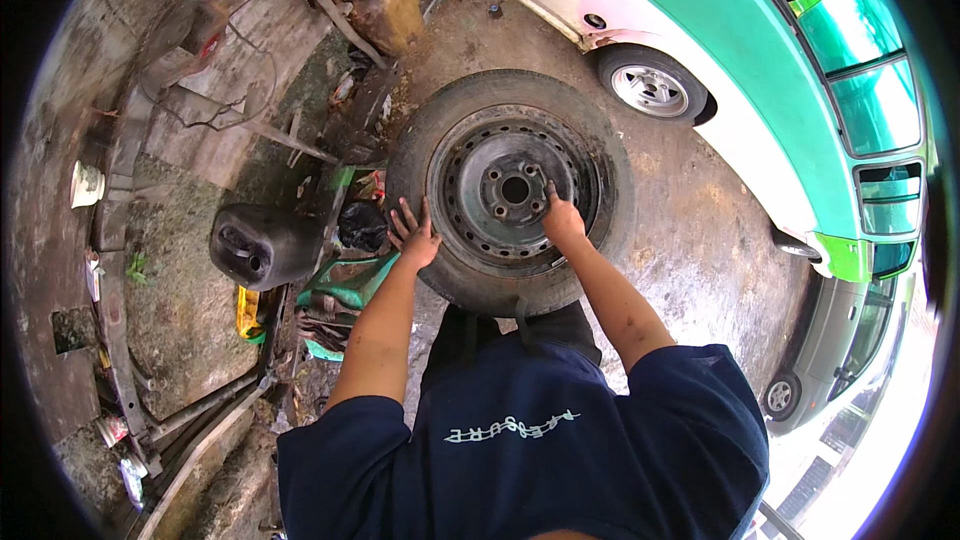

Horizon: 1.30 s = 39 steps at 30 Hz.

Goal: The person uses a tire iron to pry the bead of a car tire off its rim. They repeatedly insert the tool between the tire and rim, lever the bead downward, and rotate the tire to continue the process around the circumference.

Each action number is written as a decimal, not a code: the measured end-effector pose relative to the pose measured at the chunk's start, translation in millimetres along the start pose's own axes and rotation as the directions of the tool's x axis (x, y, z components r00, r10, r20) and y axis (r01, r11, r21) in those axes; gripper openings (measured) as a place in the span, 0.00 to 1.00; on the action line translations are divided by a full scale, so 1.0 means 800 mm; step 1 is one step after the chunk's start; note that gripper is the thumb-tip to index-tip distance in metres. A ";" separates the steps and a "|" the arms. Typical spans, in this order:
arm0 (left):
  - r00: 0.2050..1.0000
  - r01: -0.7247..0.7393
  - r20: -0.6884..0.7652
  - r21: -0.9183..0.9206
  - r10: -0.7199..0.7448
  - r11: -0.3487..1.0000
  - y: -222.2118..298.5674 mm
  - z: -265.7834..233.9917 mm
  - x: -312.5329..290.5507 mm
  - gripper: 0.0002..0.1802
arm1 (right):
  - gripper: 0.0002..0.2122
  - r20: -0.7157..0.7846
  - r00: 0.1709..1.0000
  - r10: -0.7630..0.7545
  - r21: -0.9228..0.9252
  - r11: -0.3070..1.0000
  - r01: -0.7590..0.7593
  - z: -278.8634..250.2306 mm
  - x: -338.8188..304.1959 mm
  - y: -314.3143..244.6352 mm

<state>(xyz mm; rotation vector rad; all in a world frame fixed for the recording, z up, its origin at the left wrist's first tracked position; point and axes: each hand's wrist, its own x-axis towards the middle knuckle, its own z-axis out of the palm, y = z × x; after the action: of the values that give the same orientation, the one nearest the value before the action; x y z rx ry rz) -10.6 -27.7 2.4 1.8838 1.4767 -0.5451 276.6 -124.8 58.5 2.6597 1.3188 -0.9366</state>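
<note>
In front of my body is a worn black tyre (pixel 412 120) mounted on a dark steel wheel rim (pixel 515 145) with a round centre hole and a ring of small slots. My left hand (pixel 416 238) rests on the tyre's left sidewall, fingers spread and gripping nothing. My right hand (pixel 564 222) reaches over the rim, its index finger stretched out to the hub face beside a bolt hole. Its other fingers are curled and partly hidden, and no object shows in it.
A green, white and pink van (pixel 720 50) stands at the far right, with a grey vehicle (pixel 835 340) nearer. To the left are a black jerrycan (pixel 262 245), a green container (pixel 345 280), a yellow bottle (pixel 248 314) and wooden planks. A brownish jerrycan (pixel 385 15) stands at the far left.
</note>
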 end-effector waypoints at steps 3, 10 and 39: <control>1.000 -0.001 -0.004 -0.005 0.001 1.000 0.001 -0.002 0.000 0.50 | 0.33 0.059 0.997 -0.047 -0.094 0.994 0.052 0.005 -0.033 0.005; 0.999 -0.029 -0.041 -0.024 0.028 0.999 -0.003 0.005 0.006 0.50 | 0.33 0.054 0.998 -0.043 -0.042 0.998 0.045 0.003 -0.028 0.003; 1.000 -0.020 -0.016 -0.039 0.019 0.999 -0.002 0.003 0.004 0.49 | 0.33 -0.015 1.000 0.013 -0.012 1.000 -0.013 0.000 0.000 0.010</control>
<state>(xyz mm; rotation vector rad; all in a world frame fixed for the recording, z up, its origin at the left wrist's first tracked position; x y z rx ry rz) -11.2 -26.8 -1.8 1.8742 1.4670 -0.4908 282.9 -129.9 56.6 2.6682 1.3045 -0.9070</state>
